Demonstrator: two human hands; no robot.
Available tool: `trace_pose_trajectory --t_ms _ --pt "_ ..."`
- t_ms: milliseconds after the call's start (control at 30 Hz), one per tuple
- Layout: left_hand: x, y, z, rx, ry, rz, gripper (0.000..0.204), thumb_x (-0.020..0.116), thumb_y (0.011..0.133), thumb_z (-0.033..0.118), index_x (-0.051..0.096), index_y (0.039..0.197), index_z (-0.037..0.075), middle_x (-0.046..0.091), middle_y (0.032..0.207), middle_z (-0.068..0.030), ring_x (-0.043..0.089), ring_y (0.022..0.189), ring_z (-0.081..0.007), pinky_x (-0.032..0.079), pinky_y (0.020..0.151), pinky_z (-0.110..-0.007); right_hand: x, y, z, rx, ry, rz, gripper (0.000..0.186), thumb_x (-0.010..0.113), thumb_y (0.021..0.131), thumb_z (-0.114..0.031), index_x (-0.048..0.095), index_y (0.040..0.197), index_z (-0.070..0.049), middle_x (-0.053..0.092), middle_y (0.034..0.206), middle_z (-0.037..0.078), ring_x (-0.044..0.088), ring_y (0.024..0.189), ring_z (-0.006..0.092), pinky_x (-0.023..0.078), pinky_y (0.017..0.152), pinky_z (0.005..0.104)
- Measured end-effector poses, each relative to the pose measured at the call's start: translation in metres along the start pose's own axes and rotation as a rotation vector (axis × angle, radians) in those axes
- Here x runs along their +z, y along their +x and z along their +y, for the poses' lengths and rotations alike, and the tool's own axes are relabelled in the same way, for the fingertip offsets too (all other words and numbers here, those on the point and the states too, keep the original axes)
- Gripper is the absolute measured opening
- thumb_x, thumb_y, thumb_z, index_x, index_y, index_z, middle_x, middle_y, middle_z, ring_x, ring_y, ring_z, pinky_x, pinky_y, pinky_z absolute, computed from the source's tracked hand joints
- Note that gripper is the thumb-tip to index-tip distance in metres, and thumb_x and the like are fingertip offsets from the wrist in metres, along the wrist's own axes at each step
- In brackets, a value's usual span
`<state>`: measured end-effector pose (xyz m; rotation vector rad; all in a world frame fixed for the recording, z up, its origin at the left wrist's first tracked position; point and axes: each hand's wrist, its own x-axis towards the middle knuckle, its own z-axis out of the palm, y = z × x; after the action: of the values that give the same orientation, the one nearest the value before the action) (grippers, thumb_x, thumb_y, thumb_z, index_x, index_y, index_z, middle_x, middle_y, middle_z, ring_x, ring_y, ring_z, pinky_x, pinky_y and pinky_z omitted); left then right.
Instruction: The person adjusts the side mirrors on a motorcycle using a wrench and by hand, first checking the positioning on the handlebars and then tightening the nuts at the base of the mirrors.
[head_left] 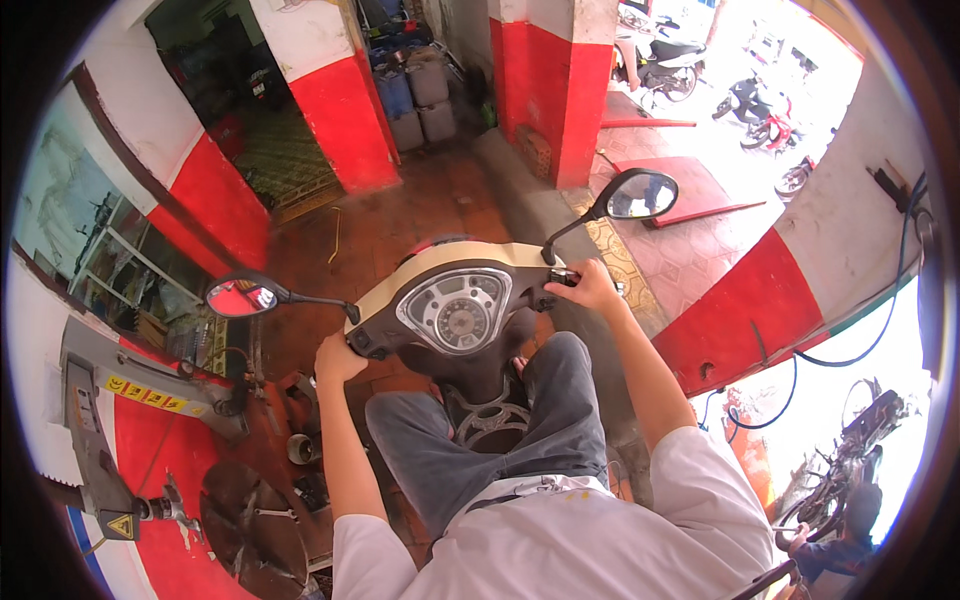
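I sit astride a scooter, its cream and dark handlebar cover (545, 257) in front of me with a round instrument cluster (460, 312) in the middle. My left hand (338, 360) is wrapped round the left handlebar grip, most of which it hides. At the right end of the bar, my right hand (592, 287) holds the right grip, its thumb near the switches. A left mirror (243, 297) and a right mirror (643, 195) stand out on black stalks. My knees are bent on either side of the dark front panel.
At left stand a tyre-changing machine (150, 385) with a round turntable (255, 530) and a glass cabinet (140, 270). Plastic jugs (430, 90) are stacked by the far wall. Red-and-white pillars (545, 100) flank the opening, with parked motorbikes (750, 110) outside. Another person (850, 530) is at lower right.
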<state>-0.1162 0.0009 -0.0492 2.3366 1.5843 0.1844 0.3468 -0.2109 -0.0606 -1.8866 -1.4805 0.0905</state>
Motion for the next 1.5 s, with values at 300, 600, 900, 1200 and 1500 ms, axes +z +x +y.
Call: trace_pose_trajectory --t_ms 300,600,900,1200,1500 --pt "-0.001 -0.011 0.014 -0.007 -0.013 0.088 0.057 0.077 0.063 0.02 0.064 0.116 0.006 0.068 0.112 -0.0198 0.061 0.112 -0.0392 0.05 0.094 -0.048 0.006 -0.006 -0.008 0.013 -0.079 0.141 0.059 0.083 0.069 -0.054 0.057 0.055 -0.003 0.052 0.048 0.011 0.057 0.049 0.0331 0.045 0.052 0.0416" --pt "0.038 -0.101 0.051 0.343 -0.397 0.721 0.052 0.073 0.073 0.005 0.057 0.122 0.0 0.058 0.119 -0.0175 0.055 0.115 -0.0361 0.043 0.101 -0.043 0.043 -0.054 -0.121 -0.36 -0.038 0.004 0.029 0.073 0.077 -0.03 0.062 0.06 -0.009 0.06 0.057 0.009 0.064 0.058 0.0313 0.05 0.055 0.0442" --pt "0.049 -0.193 0.132 0.297 -0.468 0.1 0.016 0.061 0.097 0.017 0.064 0.1 0.002 0.068 0.086 -0.0198 0.067 0.076 -0.0376 0.05 0.063 -0.042 0.115 -0.09 -0.171 -0.585 -0.013 -0.472 0.025 0.073 0.054 -0.032 0.066 0.062 -0.009 0.061 0.057 0.011 0.064 0.056 0.0338 0.05 0.054 0.0424" --pt "0.046 -0.212 0.065 0.038 -0.636 0.096 0.02 0.06 0.098 0.021 0.067 0.097 0.002 0.06 0.069 -0.0129 0.057 0.056 -0.0167 0.043 0.054 -0.032 0.141 -0.093 -0.205 -0.617 0.064 -0.256 0.021 0.073 0.063 -0.026 0.065 0.075 -0.01 0.062 0.071 0.006 0.063 0.072 0.0268 0.05 0.067 0.0402" --pt "0.066 -0.276 -0.05 -0.395 -1.695 0.306 0.041 0.046 0.106 0.042 0.061 0.104 0.004 0.032 0.063 0.0087 0.029 0.054 -0.0034 0.023 0.049 -0.022 0.148 -0.117 -0.294 -0.666 0.21 -0.327 0.055 0.072 0.076 -0.013 0.059 0.129 -0.008 0.058 0.124 0.01 0.054 0.116 0.0333 0.044 0.097 0.0454"
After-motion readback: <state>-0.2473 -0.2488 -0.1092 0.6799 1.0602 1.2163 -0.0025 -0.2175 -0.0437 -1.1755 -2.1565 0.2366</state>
